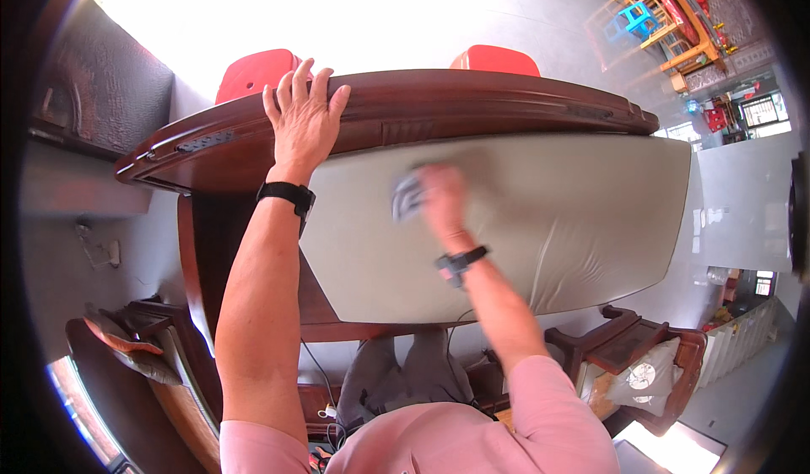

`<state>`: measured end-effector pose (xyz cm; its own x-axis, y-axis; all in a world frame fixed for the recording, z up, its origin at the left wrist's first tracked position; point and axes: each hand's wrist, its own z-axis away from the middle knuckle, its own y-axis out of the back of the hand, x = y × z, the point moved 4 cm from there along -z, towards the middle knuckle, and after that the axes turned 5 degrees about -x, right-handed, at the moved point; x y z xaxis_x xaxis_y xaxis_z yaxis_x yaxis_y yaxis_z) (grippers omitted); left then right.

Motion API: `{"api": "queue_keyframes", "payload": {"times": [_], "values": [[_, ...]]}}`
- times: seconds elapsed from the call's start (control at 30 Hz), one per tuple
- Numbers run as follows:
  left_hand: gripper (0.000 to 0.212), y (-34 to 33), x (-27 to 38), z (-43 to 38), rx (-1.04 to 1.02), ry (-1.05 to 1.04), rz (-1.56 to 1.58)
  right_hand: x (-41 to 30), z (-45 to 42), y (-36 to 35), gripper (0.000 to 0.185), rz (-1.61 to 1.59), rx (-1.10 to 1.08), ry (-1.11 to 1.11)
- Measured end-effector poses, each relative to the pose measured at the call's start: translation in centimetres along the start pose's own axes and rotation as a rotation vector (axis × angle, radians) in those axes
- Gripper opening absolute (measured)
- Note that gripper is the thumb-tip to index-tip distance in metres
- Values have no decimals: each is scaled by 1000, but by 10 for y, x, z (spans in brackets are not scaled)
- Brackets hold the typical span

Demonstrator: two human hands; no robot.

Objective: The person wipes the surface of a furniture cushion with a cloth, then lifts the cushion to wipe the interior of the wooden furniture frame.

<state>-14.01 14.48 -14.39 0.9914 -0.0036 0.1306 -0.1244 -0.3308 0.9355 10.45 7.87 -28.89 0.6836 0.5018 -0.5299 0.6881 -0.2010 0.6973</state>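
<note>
Before me a long grey pad point(569, 221) with a smooth, leather-like cover lies on a dark polished wooden piece of furniture point(240, 164). My left hand point(306, 116) rests, fingers spread and holding nothing, on the raised wooden rail point(481, 97) along the far side. Motion blur softens my right hand point(445, 192), which grips a bunched dark-and-white cloth point(408, 195) over the middle of the pad. The cloth seems to touch the cover. Creases show in the pad near my right forearm.
Two red plastic stools point(259, 72) stand beyond the rail. Behind me to the right is a wooden armchair point(623, 354) with a grey cushion point(645, 379); a wooden seat point(136, 385) stands at lower left. A thin black cable point(323, 363) hangs by my legs.
</note>
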Motion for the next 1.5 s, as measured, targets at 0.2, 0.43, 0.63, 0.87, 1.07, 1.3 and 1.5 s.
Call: {"api": "queue_keyframes", "payload": {"times": [0.2, 0.43, 0.63, 0.87, 1.07, 1.3, 1.5], "values": [[45, 0, 17, -4, 21, -24, 29, 162, 3, 202, 53, 603, 470, -416], [47, -1, 12, -3, 18, -32, -14, 50, 88, -10, 19, 28, 16, -334], [49, -4, 3, -3, -23, -11, 2, -62, 213, -90, 13, -77, -1032, 94], [48, -4, 1, -4, 55, -66, -1, -2, -14, 42, 50, 75, 164, -222], [50, -7, 1, -7, 77, -79, 13, 11, -8, 6, 47, 365, -69, 17], [50, -10, 1, -7, 114, -91, 13, -6, 280, -8, 25, 438, -770, 108], [52, -15, -4, -8, 146, -145, -12, 54, 322, 73, 22, 437, -738, -315]]}}
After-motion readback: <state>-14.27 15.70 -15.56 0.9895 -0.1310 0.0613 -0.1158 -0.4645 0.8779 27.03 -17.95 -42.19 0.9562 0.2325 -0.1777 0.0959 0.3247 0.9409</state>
